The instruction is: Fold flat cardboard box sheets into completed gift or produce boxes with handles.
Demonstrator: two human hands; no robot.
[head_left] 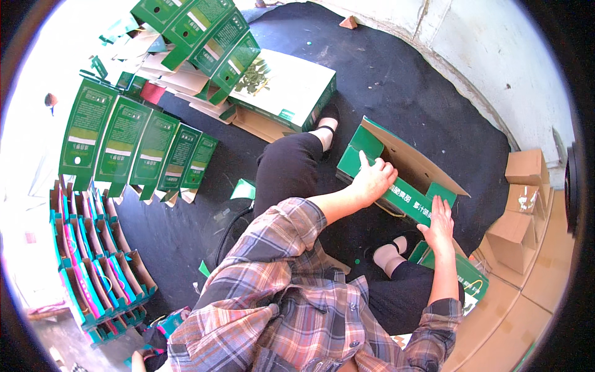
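Observation:
A green cardboard box point(406, 199) with a brown inside stands open in front of me, its long far flap point(421, 158) raised and small green end flaps sticking up. My left hand point(374, 181) is bent over the near panel's top edge by the left end flap point(365, 144), gripping it. Along the right end of the same panel rests my right hand point(439, 224), fingers stretched out near the right end flap point(445, 194) and thumb apart. The undersides of both hands are hidden.
Stacked green cartons point(133, 146) stand at the left, above a rack of narrow teal-and-brown boxes point(102, 260). A white-topped carton point(291, 87) lies beyond my left foot. Brown cartons point(511, 239) line the right. Another green box point(468, 276) sits beside my right leg, on black matting point(427, 108).

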